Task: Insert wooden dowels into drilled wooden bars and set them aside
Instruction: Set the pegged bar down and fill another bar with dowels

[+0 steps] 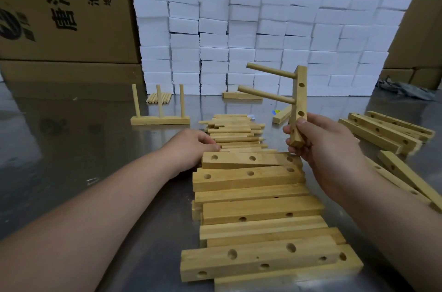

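Right hand (318, 146) holds a drilled bar (297, 105) upright; left hand (191, 143) is at the loose dowels (235, 132).
On my feed, the right fingers are clenched round the bar's lower end, lifting it above the tabletop (95, 124), with its two fitted dowels (270, 71) pointing left. The left fingers touch the dowel pile; I cannot tell whether they grasp one.
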The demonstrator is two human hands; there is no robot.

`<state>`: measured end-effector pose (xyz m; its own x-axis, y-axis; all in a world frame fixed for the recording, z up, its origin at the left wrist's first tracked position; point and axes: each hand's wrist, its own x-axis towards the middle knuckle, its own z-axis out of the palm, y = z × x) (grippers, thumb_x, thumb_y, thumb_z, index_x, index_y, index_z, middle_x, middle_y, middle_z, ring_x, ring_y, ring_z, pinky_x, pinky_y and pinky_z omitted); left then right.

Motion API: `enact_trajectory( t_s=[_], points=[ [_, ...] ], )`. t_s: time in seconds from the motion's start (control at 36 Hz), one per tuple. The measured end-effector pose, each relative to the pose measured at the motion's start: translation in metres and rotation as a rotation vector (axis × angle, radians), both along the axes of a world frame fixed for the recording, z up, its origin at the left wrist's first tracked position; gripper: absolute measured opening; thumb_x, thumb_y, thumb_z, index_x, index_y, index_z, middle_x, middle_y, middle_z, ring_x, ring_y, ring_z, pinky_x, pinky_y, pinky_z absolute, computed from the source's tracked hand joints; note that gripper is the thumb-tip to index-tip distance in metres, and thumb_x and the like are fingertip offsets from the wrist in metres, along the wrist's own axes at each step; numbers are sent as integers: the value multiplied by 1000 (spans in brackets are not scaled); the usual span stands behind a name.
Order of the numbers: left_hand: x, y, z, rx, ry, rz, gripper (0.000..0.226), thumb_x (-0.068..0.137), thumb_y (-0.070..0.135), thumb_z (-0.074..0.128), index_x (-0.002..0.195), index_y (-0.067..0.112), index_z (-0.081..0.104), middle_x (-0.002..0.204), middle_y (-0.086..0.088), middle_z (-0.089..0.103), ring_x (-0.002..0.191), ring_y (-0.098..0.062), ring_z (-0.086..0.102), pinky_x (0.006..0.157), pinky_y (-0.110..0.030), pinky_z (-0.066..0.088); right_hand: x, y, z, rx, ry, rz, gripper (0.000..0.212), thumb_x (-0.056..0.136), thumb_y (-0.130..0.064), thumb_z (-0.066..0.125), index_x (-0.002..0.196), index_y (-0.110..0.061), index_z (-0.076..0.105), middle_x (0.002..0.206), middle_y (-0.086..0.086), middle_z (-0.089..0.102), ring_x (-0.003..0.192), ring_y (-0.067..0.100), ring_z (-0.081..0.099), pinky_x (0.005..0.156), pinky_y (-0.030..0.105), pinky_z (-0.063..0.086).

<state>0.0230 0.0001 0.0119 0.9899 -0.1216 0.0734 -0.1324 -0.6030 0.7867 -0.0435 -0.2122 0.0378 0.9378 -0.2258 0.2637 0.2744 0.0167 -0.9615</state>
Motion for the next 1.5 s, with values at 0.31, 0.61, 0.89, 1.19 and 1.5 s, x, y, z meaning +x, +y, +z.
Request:
enact_trajectory(
  t_s=[0.31, 0.61, 0.89, 1.19, 1.5],
  points=[
    [-1, -3, 4, -28, 33, 25, 8, 83, 28, 68, 75, 28, 70, 84, 9, 66, 85, -10, 58, 61, -21, 40, 1, -1, -1, 4, -24, -2, 18, 97, -18, 47, 88, -26, 61, 80, -3, 67, 67, 11, 60, 56, 18, 51],
    [-31, -9, 37, -300, -250, -13, 12, 86, 14, 55, 82, 23, 62, 69, 12, 69, 48, 4, 51, 56, -19, 45, 2, -6, 2, 89, -43, -10, 24, 98, -14, 44, 87, -27, 63, 80, 2, 67, 67, 11, 60, 54, 17, 50],
    [-57, -28, 43, -295, -355, -132, 22, 90, 18, 56, 83, 37, 62, 73, 20, 68, 58, -1, 51, 65, -27, 49, 0, -3, 1, 18, -101, 47, 31, 98, -16, 43, 78, -22, 67, 64, -8, 64, 62, 8, 59, 59, 18, 50],
    [-62, -30, 41, -92, -464, -139, 18, 88, 27, 58, 88, 45, 64, 75, 23, 62, 78, 10, 55, 61, -7, 43, -5, -1, 2, -117, -121, 16, 29, 99, -20, 39, 88, -13, 65, 64, -8, 61, 60, 5, 58, 60, 19, 50],
    [-71, -32, 51, 340, -784, -200, 32, 94, 27, 42, 120, 20, 60, 82, 18, 45, 79, 1, 38, 70, -9, 31, -10, 9, 0, -36, -163, 68, 27, 101, -18, 34, 103, -15, 60, 100, 6, 62, 77, 7, 68, 68, 14, 52]
  ],
)
